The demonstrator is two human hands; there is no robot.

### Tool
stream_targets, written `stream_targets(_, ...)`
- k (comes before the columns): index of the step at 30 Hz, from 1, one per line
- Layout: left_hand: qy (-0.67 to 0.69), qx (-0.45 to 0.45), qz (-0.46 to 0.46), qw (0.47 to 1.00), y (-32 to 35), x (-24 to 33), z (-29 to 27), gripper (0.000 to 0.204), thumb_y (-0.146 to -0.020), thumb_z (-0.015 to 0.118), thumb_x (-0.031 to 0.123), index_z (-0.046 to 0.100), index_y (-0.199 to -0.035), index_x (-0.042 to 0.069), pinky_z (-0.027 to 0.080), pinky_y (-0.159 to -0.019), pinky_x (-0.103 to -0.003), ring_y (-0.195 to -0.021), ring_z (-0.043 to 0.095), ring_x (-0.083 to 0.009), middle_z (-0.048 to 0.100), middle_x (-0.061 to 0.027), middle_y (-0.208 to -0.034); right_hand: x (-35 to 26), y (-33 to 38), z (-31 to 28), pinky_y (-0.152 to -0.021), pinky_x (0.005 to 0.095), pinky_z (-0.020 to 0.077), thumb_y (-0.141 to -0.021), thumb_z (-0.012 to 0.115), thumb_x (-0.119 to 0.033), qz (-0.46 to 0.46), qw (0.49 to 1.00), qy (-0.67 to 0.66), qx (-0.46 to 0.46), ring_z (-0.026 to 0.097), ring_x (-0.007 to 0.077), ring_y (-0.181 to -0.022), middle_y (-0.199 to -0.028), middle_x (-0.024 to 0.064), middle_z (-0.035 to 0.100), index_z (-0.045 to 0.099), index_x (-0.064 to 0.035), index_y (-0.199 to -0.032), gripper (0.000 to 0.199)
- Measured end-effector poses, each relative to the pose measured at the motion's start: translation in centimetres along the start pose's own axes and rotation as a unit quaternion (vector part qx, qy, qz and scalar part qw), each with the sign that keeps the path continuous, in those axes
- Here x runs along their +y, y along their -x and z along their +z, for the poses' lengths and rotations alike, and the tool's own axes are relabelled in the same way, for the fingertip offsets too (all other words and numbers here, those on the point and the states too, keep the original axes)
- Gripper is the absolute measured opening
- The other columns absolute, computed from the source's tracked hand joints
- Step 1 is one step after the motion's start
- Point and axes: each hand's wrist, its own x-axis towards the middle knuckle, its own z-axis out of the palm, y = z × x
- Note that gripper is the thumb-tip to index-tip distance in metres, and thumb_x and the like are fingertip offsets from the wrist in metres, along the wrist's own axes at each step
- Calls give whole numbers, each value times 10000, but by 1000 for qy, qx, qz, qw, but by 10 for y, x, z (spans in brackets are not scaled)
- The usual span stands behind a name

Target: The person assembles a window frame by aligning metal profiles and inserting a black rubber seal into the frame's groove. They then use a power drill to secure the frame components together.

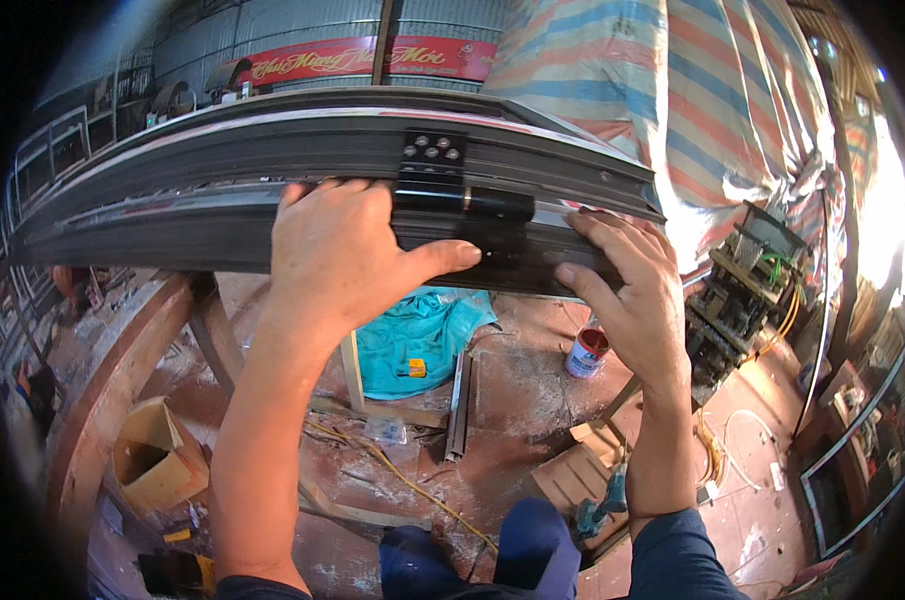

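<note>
Long dark metal frame profiles (153, 240) lie across the view at chest height, side by side. A black hinge (433, 160) with several screws in its upper leaf bridges two of them, its round barrel lying along the gap. My left hand (343, 245) grips the nearer profile just left of the barrel, fingers over its top edge and thumb against the front face by the hinge's lower leaf. To the right of the barrel, my right hand (633, 280) holds the same profile, fingertips over the edge and thumb pressed on its face. The curled fingertips of my left hand are hidden.
A wooden trestle (123, 350) stands under the profiles at left, near an open cardboard box (158, 455). Below lie a teal cloth (408, 345), a paint can (587, 352), a power drill (603, 505) and a yellow cord (413, 475). Machinery (748, 290) stands right.
</note>
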Motion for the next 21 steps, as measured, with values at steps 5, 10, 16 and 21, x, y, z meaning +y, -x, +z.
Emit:
stream_targets(5,15,25,11,1000,-1,4,-3,830,-787,829,792,820,-929,-26,499,-996,-512,-936,777,-380,796,-187,-906,1,1,7,-1134,529,459,-887,870,-281,-15,998,-33,43,688,352,-1224,-1206,120,773,763,-62,-1298,478)
stream_targets(10,-1,-36,-16,999,-3,5,-5,763,-826,834,744,818,-1040,11,453,-1036,-506,-1002,741,-384,796,-187,-991,7,4,7,-1112,510,470,-883,871,-271,-11,998,-38,52,679,353,-1219,-1222,113,768,762,-64,-1298,477)
stream_targets(16,38,-9,-5,999,-4,-1,3,886,-784,793,863,822,-1018,8,468,-991,-547,-953,753,-378,787,-203,-931,2,6,11,-1025,518,525,-869,879,-367,56,993,-88,49,664,350,-1192,-1166,98,749,783,-87,-1265,494)
stream_targets(21,70,-12,8,997,-6,2,0,759,-816,825,757,833,-1074,43,513,-953,-498,-973,771,-371,814,-179,-994,-1,3,18,-904,510,574,-837,895,-430,74,994,-37,68,686,341,-1125,-1111,79,755,811,-90,-1194,500)
